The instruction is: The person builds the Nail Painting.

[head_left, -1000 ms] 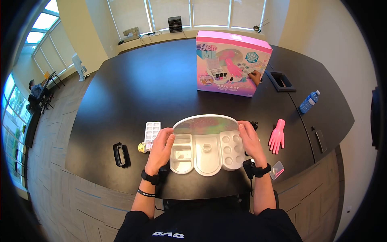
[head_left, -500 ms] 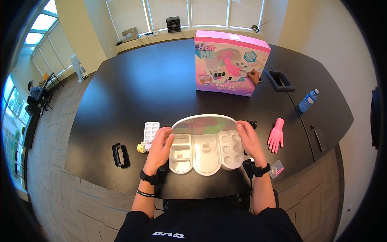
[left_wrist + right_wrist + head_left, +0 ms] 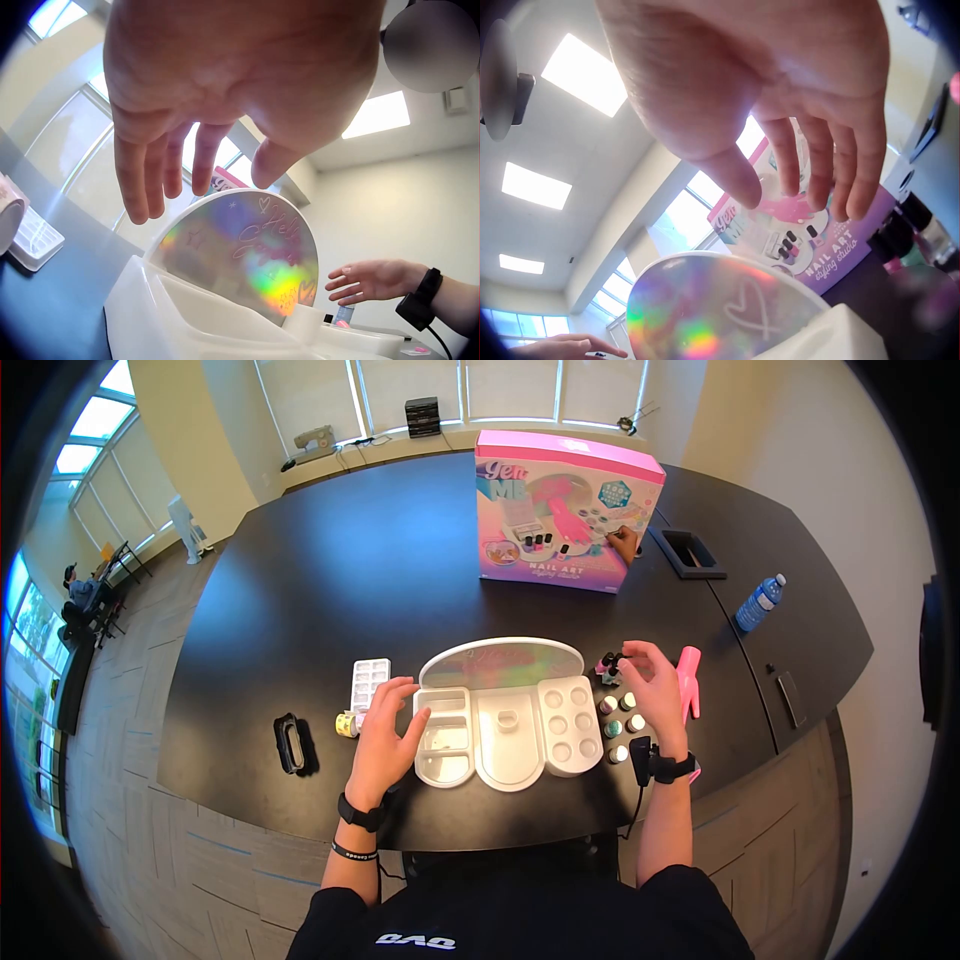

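Observation:
A white nail-art tray (image 3: 484, 775) with compartments, round wells and an upright iridescent panel (image 3: 500, 665) stands before me. My left hand (image 3: 385, 740) hovers at its left edge, fingers spread and holding nothing; in the left wrist view the palm is above the panel. Off the right side, my right hand (image 3: 655, 690) is empty, fingers loosely bent, near several black-capped nail polish bottles (image 3: 608, 668). Small pots (image 3: 613, 729) stand between the tray and the right wrist. The pink model hand (image 3: 689, 675) is partly hidden behind my right hand.
At the left lie a white palette (image 3: 370, 678), a yellow-patterned roll (image 3: 346, 724) and a black frame-like object (image 3: 291, 744). Farther back stand a pink nail art box (image 3: 570, 510), a water bottle (image 3: 760, 603) and a recessed table box (image 3: 688, 553). Someone sits far left.
My right hand has left the tray's right edge and moved right toward the black-capped bottles, uncovering the small pots. My left hand has loosened from the left edge and shifted slightly left.

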Motion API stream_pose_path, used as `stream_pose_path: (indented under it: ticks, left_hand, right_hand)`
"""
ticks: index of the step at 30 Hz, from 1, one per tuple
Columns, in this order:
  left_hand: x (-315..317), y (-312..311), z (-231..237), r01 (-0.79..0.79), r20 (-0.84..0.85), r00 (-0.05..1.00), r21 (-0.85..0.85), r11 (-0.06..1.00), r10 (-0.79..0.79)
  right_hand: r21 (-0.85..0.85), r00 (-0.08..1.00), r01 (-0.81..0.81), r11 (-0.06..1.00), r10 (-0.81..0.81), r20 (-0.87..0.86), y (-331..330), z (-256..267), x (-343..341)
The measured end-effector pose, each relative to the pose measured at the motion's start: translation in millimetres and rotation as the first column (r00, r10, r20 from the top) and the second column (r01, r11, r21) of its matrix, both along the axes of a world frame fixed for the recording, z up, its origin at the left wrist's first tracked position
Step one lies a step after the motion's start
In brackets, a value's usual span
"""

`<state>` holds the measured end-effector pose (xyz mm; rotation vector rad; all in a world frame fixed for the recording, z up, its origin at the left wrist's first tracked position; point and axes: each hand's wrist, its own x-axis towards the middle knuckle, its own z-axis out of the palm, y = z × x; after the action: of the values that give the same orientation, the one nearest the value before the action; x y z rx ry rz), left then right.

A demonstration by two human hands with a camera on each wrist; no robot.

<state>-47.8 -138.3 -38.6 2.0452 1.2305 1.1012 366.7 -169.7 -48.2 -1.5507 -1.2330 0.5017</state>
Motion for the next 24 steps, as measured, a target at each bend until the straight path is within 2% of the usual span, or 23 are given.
stream_pose_path:
  ticks: [3, 7, 11, 20, 22, 23, 24]
  left_hand:
    - [-1.8, -4.8, 0.8, 0.005, -0.033, 0.999, 0.072, 0.997, -0.003]
    - [-7.4, -12.4, 2.7, 0.009, -0.023, 1.0, 0.038, 0.999, -0.008]
    - [-15.3, -18.4, 8.4, 0.013, 0.012, 1.0, -0.007, 1.0, -0.013]
    - [-39.4, -29.5, 9.2, -0.047, 0.065, 0.997, -0.047, 0.998, 0.051]
    - [-42.2, -33.8, 11.0, -0.067, 0.081, 0.994, -0.072, 0.995, 0.073]
    - [-43.5, -35.4, 11.4, -0.09, 0.095, 0.991, -0.097, 0.991, 0.099]
    - [-44.7, -36.6, 11.1, -0.084, 0.095, 0.991, -0.098, 0.992, 0.093]
  right_hand:
    - [0.0, 0.999, 0.032, 0.999, -0.032, 0.023, -1.5, 0.9, 12.2]
    - [-0.015, 0.996, 0.082, 0.996, -0.082, 0.02, -6.7, 5.9, 22.5]
    - [-0.025, 0.999, 0.051, 0.998, -0.051, -0.002, -12.9, 9.2, 27.7]
    - [-0.097, 0.978, 0.184, 0.978, -0.172, 0.119, -31.6, 6.2, 61.1]
    - [-0.155, 0.937, 0.292, 0.944, -0.249, 0.244, -36.4, -2.0, 77.6]
    - [-0.156, 0.936, 0.296, 0.943, -0.253, 0.245, -39.1, -6.0, 84.4]
    - [-0.201, 0.885, 0.378, 0.904, -0.289, 0.365, -42.6, -9.9, 90.7]
